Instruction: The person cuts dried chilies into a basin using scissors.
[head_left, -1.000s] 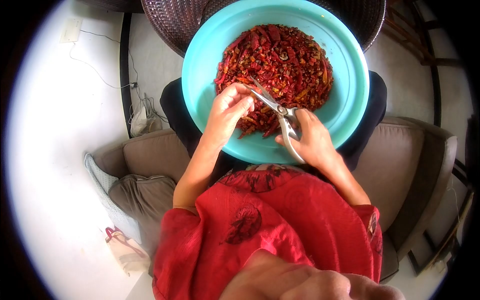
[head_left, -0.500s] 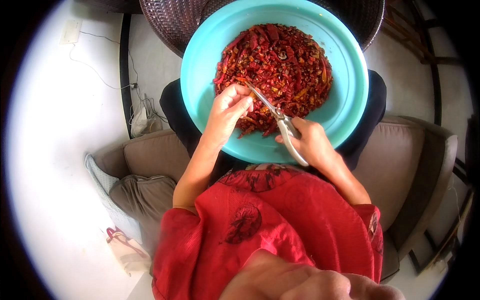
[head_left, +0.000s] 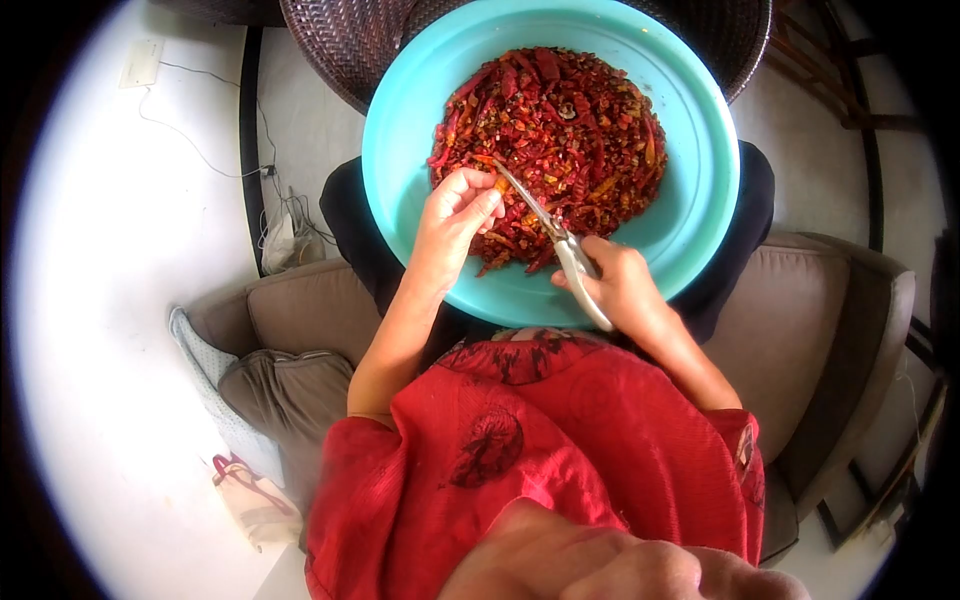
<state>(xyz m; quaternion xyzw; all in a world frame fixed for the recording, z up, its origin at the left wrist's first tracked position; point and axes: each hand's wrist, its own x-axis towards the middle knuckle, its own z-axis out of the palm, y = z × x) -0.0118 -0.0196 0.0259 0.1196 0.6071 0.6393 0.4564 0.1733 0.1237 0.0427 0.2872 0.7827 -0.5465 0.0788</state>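
A turquoise plastic basin (head_left: 690, 190) rests on my lap, with a heap of dried red chilies (head_left: 570, 130) in it, many in small cut pieces. My left hand (head_left: 456, 218) pinches an orange-red dried chili (head_left: 501, 184) between thumb and fingers above the heap's near left side. In my right hand (head_left: 622, 283) are scissors (head_left: 570, 256) with pale grey handles, fingers wrapped round them. The metal blades point up and left, their tips beside the pinched chili. Whether the blades touch it I cannot tell.
Behind the basin stands a dark woven basket (head_left: 345, 45). I sit on a brown sofa (head_left: 785, 310), with a brown cushion (head_left: 285, 395) at its left. A cloth bag (head_left: 255, 500) lies lower left, and cables (head_left: 290, 205) run along the floor at the left.
Both hands stay over the basin in nearly the same place. The scissor blades seem closer together, and the view has shifted very slightly.
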